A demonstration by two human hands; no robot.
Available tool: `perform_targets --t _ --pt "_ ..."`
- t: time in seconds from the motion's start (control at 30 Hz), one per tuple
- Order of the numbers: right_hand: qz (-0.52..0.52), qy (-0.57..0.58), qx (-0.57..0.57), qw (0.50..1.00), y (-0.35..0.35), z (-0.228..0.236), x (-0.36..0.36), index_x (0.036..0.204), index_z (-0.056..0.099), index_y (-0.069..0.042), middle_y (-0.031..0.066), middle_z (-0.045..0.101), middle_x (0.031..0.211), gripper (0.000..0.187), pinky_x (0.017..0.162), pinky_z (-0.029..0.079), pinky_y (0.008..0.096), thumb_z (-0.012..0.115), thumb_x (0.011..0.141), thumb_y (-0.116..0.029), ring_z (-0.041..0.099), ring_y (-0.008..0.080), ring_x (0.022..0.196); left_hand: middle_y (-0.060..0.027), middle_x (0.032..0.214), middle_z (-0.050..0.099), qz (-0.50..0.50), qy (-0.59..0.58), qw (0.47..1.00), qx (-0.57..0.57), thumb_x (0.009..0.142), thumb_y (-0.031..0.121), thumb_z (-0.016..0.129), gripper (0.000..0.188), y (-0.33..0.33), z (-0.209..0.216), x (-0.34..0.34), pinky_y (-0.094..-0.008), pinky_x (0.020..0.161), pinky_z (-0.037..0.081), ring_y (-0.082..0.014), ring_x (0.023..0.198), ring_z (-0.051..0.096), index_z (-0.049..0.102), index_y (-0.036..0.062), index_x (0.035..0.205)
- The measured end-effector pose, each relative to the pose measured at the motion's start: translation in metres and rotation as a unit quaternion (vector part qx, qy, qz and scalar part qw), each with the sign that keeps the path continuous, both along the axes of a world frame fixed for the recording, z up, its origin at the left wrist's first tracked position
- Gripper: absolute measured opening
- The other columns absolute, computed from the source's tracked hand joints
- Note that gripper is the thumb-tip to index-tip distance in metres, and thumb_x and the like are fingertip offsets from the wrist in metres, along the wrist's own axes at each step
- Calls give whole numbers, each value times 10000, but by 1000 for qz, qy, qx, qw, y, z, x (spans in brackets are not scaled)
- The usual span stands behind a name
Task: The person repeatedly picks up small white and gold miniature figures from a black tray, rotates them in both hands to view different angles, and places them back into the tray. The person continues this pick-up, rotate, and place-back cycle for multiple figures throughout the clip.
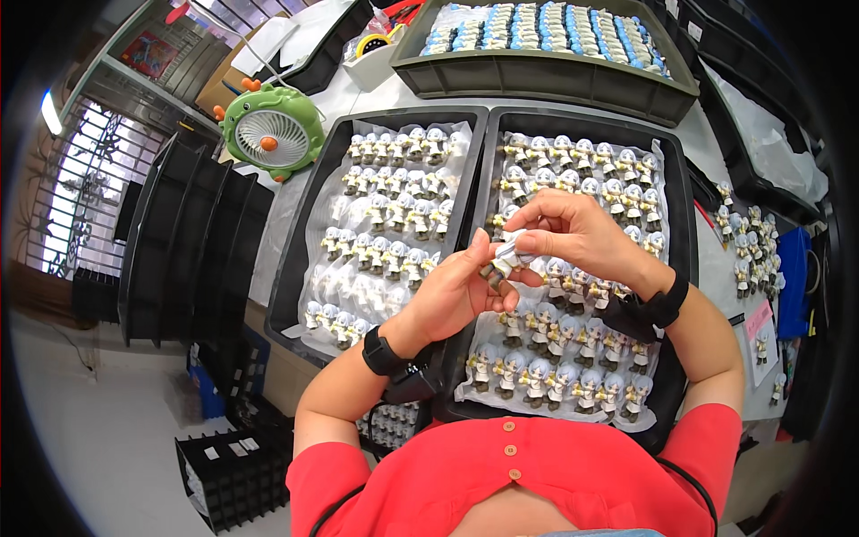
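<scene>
Both hands meet over the right black tray (455, 362), closed on one small white-haired figurine (508, 257). My left hand (452, 291) grips its dark lower end between thumb and fingers. From the right, my right hand (577, 234) pinches its white upper part with thumb and forefinger. The figurine is tilted, and the fingers hide part of it. Below the hands, rows of similar figurines (562, 336) lie on a white liner in the right tray. The left black tray (300, 228) holds more rows, with some bare hollows between them.
A green fan (273, 130) stands at the far left. Behind the trays is a grey-green crate (537, 82) of blue-and-white pieces. More loose figurines (753, 242) stand at the right beside a blue bin (793, 282). Stacked black trays (183, 242) rise at the left.
</scene>
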State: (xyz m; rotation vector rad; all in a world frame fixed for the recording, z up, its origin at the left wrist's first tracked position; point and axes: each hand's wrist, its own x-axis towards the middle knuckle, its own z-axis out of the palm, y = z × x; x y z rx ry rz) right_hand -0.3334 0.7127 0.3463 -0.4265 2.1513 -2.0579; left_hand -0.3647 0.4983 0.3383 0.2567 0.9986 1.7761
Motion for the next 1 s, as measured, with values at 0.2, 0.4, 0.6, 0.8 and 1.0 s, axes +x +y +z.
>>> perform_targets --t 0.2,0.4,0.6,0.8,1.0 --pt "-3 -14 -34 999 -1 1 0 1015 660 1 33 618 909 192 702 482 228 584 918 -147 582 72 794 -208 1197 561 -35 10 999 39 1002 389 353 484 -1 -7 -3 -242 664 452 -145 775 573 405 40 1332" --pt "-12 -20 -44 999 0 -3 -3 1045 647 9 44 656 929 203 745 491 237 567 917 -126 598 80 824 -207 1269 514 -3 -3 999 32 1004 333 368 461 -1 -5 -3 -265 750 490 -173 940 599 366 44 1363" --pt "-5 -17 -38 999 0 -5 -4 1107 618 4 34 639 987 233 783 483 233 568 919 -124 583 71 871 -205 1277 507 6 4 999 49 1002 316 373 460 -2 -6 -5 -303 863 505 -188 1000 602 340 44 1372" --pt "-7 -51 -43 998 -3 -4 -2 1157 581 3 60 645 968 280 758 508 252 582 896 -100 612 95 867 -147 1225 537 31 -7 998 51 1009 278 378 398 -1 -3 -5 -321 884 513 -230 1049 603 389 32 1322" --pt "4 -32 17 999 -1 -4 -2 1204 551 -20 41 632 945 334 767 510 250 612 888 -112 611 91 845 -121 1208 537 29 5 998 49 978 241 469 411 -1 -7 -5 -334 921 492 -232 1074 588 382 37 1324"
